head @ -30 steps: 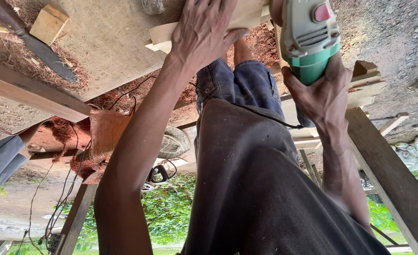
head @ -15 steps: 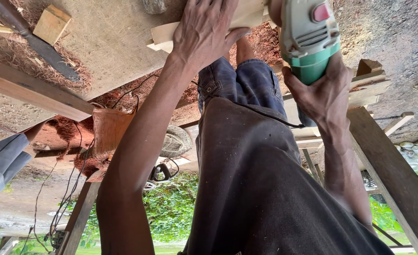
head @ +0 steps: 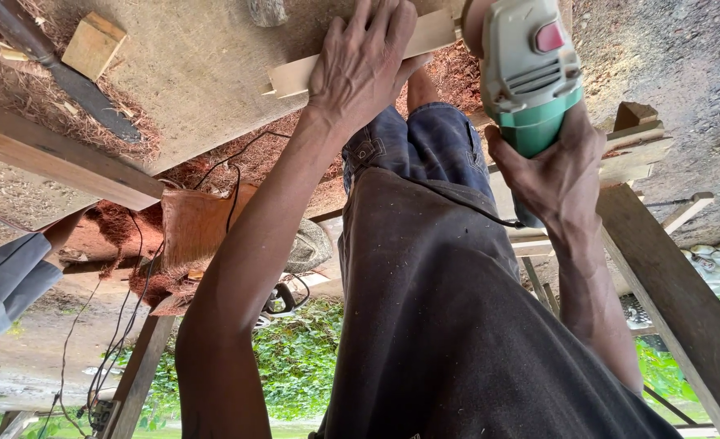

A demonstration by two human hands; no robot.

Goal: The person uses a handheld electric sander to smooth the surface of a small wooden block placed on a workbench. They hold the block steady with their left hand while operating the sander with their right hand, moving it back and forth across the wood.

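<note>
On the tabletop, far end: a pale wooden strip (head: 352, 61) lies flat on the board surface (head: 197, 73), and both hands are working right at it.
View: looks flipped, honestly. The person's dark shirt (head: 457, 325) and jeans (head: 425, 142) fill the middle, greenery along the bottom edge.
Left hand: the left hand (head: 364, 69) is spread flat, palm down, fingers wide, pressing on the strip. It pins it, doesn't wrap it.
Right hand: the right hand (head: 551, 167) is closed around the green body of a grey-and-green power grinder (head: 531, 69). Firm full grip.
Key relation: the strip's long axis runs left to right in the scene, tilted slightly. The grinder's head sits at the strip's right end, just beside the left hand's fingertips. So the right hand brings the tool to that end, and the left hand lies along the strip next to it.
Contact: can't tell if the disc actually touches the wood; that spot is cut off by the frame edge.
Left side: a small wood block (head: 93, 45) and a long dark blade-like tool (head: 59, 69), well apart from the hands.
Below the tabletop: reddish sawdust (head: 206, 232), loose black cables (head: 230, 175), timber beams (head: 51, 158).
</note>
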